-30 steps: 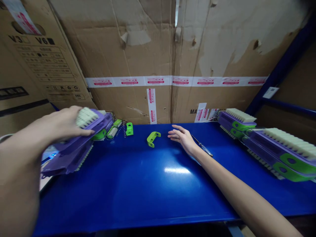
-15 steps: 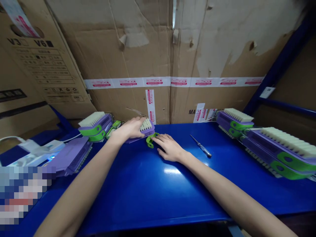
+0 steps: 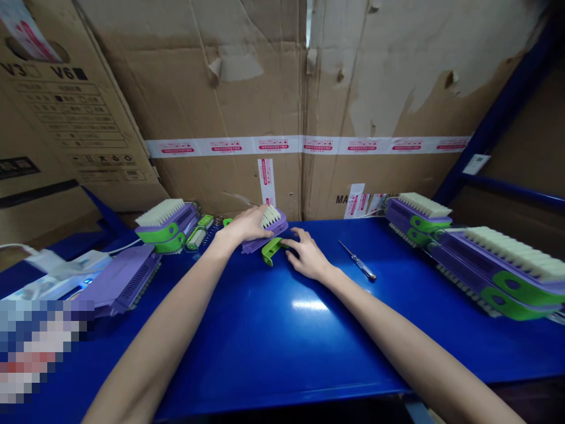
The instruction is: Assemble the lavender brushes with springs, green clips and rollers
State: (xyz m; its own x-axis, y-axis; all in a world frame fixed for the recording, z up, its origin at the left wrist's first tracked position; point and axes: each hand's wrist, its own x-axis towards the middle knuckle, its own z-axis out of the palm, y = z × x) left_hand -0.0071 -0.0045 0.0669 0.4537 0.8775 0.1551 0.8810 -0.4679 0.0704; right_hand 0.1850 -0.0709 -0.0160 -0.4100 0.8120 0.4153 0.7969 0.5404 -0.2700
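My left hand (image 3: 245, 225) is closed over a purple brush with white bristles (image 3: 270, 222) at the far middle of the blue table (image 3: 282, 330). Right beside it, my right hand (image 3: 305, 255) pinches a small green plastic bracket (image 3: 270, 249) that rests on the table against the brush's near edge. The two hands are almost touching.
A screwdriver (image 3: 358, 261) lies right of my right hand. Finished purple and green brushes (image 3: 485, 259) line the right side. More brushes (image 3: 164, 225), purple covers (image 3: 123, 282) and small green parts (image 3: 200, 229) sit at the left. Cardboard boxes (image 3: 282, 106) wall the back.
My left hand carried a purple brush from the left stack to the table's middle. My right hand moved left and took hold of the green bracket, now against the brush.
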